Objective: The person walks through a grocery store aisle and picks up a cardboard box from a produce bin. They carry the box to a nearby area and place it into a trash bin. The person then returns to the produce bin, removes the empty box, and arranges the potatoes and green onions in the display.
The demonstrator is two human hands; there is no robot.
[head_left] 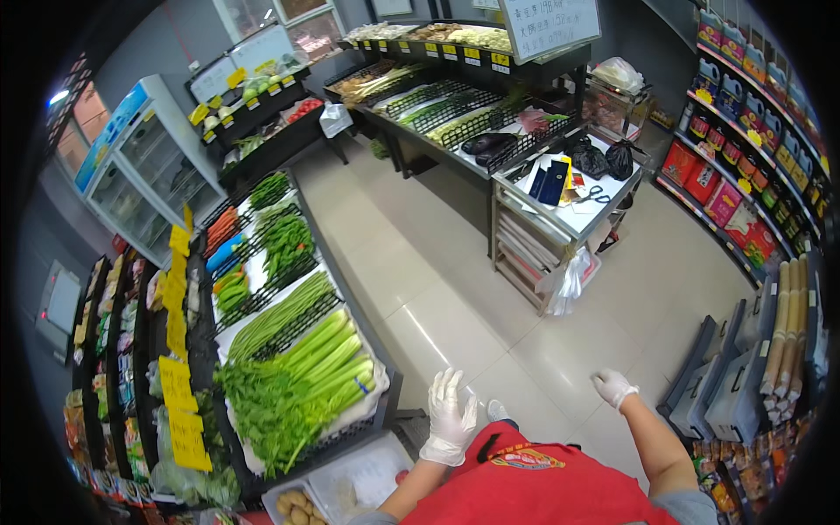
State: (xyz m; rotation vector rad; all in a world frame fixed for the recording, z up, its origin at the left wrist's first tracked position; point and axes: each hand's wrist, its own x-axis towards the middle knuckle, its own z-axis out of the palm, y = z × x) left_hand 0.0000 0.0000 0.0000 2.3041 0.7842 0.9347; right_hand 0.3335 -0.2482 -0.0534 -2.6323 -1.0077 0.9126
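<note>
My left hand (451, 416), in a thin white glove, is raised in front of the red apron (542, 481), fingers stretched up and holding nothing. Nearest to it is a bunch of celery (324, 367), lying leafy end toward the lower left in the produce stand on my left. My right hand (615, 388), gloved the same way, hangs over the floor with its fingers curled in; I see nothing in it. Just behind the celery lie long green beans (284, 315), then green peppers (287, 245) and carrots (222, 229).
A steel-framed table (569, 226) ahead carries scissors (595, 195) and black bags (588, 157). Vegetable racks (437, 114) line the back, with a glass-door fridge (149, 166) at the left. Grey bins (731, 402) and bottle shelves (744, 131) stand right. Potatoes (297, 506) sit low beside me.
</note>
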